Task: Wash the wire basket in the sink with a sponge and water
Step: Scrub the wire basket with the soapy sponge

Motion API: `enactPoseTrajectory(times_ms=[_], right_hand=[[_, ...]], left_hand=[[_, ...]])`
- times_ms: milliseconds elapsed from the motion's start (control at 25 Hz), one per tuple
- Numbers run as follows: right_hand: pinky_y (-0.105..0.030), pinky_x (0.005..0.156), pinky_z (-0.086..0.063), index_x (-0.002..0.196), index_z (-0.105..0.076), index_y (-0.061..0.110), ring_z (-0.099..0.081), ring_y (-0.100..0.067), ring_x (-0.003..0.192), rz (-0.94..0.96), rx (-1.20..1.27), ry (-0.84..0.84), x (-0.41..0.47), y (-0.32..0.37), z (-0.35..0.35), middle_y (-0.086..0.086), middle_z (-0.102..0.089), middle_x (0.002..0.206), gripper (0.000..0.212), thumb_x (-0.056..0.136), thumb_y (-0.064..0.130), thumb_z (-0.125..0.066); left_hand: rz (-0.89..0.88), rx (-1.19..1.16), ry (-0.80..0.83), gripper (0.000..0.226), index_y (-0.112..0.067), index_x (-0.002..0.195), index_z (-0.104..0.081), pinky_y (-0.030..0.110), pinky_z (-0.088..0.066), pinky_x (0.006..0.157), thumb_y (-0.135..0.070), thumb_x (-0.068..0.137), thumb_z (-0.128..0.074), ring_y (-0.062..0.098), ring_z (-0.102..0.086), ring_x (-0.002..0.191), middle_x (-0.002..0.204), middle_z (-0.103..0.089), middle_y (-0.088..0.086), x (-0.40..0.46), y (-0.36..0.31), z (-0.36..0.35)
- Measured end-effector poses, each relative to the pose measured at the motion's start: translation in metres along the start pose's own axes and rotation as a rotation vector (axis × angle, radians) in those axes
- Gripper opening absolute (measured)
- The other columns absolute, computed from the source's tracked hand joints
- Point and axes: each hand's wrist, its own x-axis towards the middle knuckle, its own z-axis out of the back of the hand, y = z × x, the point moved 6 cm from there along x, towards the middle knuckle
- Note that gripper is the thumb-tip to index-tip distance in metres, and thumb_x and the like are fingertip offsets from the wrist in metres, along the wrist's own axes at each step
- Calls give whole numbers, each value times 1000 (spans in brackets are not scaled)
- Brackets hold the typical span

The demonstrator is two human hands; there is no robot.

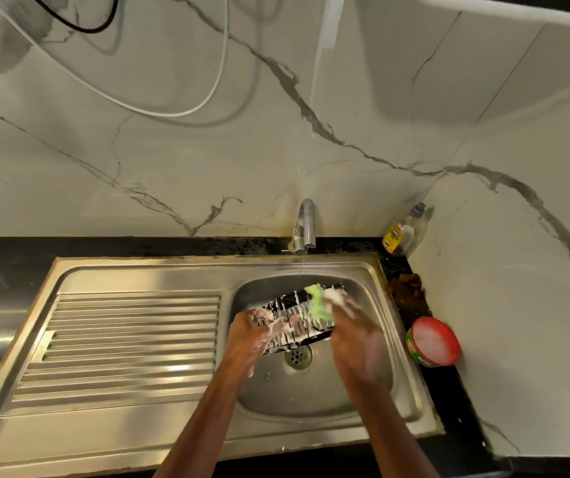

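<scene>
The black wire basket [299, 317] is held above the drain [298, 356] of the stainless steel sink [314, 391], tilted so that its far end rises toward the tap [306, 224]. White suds cling to its wires. The left hand [254, 334] grips the basket's near left end, its fingers curled round the frame and coated in foam. The right hand [352, 334] holds a green sponge [320, 301] pressed against the basket's upper right part; the fingers are blurred, so how they lie round the sponge cannot be told in detail, but they close on it.

A thin stream of water [301, 269] falls from the tap's spout and lands on the basket's far end, just beside the sponge. Drops and bits of foam lie on the sink bowl near the drain.

Left of the sink bowl runs the ribbed draining board [128, 343], part of the same steel unit. Right of the sink, on the black counter [449, 401], stands a round red-rimmed tub [433, 341] of whitish paste, tilted toward the camera. Behind it, also right of the sink, lies a brown clump [409, 291], too unclear to name. In the corner beyond the sink, right of the tap, stands a dish soap bottle [401, 234] with a yellow label. The marble-patterned wall [207, 150] rises behind the tap, with a white cable [159, 110] and a black cable [80, 25] looping across it.
</scene>
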Motion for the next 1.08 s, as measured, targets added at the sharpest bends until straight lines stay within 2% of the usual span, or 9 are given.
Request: enactPoseTrajectory(times_ms=[120, 240, 320, 480, 640, 840, 960, 1000, 1080], right_hand=[[-13, 47, -40, 105, -77, 11, -62, -13, 45, -330, -60, -44, 13, -36, 5, -7, -76, 72, 47, 67, -18, -77], [-19, 51, -57, 113, -75, 15, -70, -12, 59, -188, 113, 65, -2, 25, -10, -8, -79, 93, 53, 71, -17, -70], [-5, 56, -51, 111, -77, 17, -72, -11, 63, -132, 173, 28, -5, 26, 1, -6, -77, 108, 56, 69, -20, -67], [-12, 43, -39, 117, -72, 14, -60, -7, 50, -464, 128, -54, 2, -34, 6, -10, -78, 88, 53, 77, -19, -61], [-8, 51, -50, 108, -78, 13, -61, -1, 53, -94, 187, -56, -8, 26, 5, -6, -78, 98, 40, 79, -8, -59], [-23, 54, -56, 115, -74, 13, -70, -19, 63, -342, 121, -132, 1, -30, 18, -10, -77, 95, 49, 77, -17, -61], [-19, 59, -58, 103, -77, 10, -67, -7, 67, -35, 161, -102, 0, 47, 11, -9, -77, 96, 33, 85, 4, -50], [-13, 60, -54, 99, -77, 8, -66, -4, 68, 70, 158, -107, -5, 51, 10, -9, -77, 94, 31, 85, 4, -51], [-11, 53, -49, 102, -75, 8, -67, -5, 61, -23, 119, -82, 5, 14, 9, -8, -76, 82, 31, 84, -4, -55]], left_hand=[[-8, 30, -6, 28, -22, 88, -59, 34, -53, 84, -9, 82, -83, 15, -65, 90, 106, -70, 9, 3, 2, -5], [-12, 20, -15, 23, -19, 92, -61, 20, -51, 69, -8, 86, -79, 15, -66, 90, 99, -69, 3, 0, 4, -10], [24, -77, -38, 20, -13, 94, -61, 26, -51, 75, -4, 87, -77, 22, -69, 98, 95, -70, 1, 2, 7, -5], [50, -64, -20, 31, -3, 97, -66, 30, -53, 82, -2, 74, -86, 19, -67, 91, 90, -68, 1, 11, 6, -9], [60, -114, -58, 29, -4, 108, -67, 41, -53, 87, 1, 82, -79, 33, -67, 104, 102, -72, 11, 17, 10, -4], [6, -195, -159, 39, -2, 122, -63, 51, -50, 102, -4, 86, -77, 36, -64, 115, 116, -68, 17, 7, 7, -6], [-18, -243, -84, 41, -7, 138, -56, 56, -45, 108, -10, 98, -65, 32, -61, 120, 121, -68, 12, 3, 2, -12], [-27, -265, -73, 36, -8, 134, -58, 56, -48, 105, -10, 99, -65, 32, -62, 120, 118, -69, 12, 6, 1, -11], [-4, -216, -120, 21, -8, 115, -63, 50, -55, 94, -7, 94, -69, 31, -64, 114, 111, -70, 10, 6, 0, -2]])
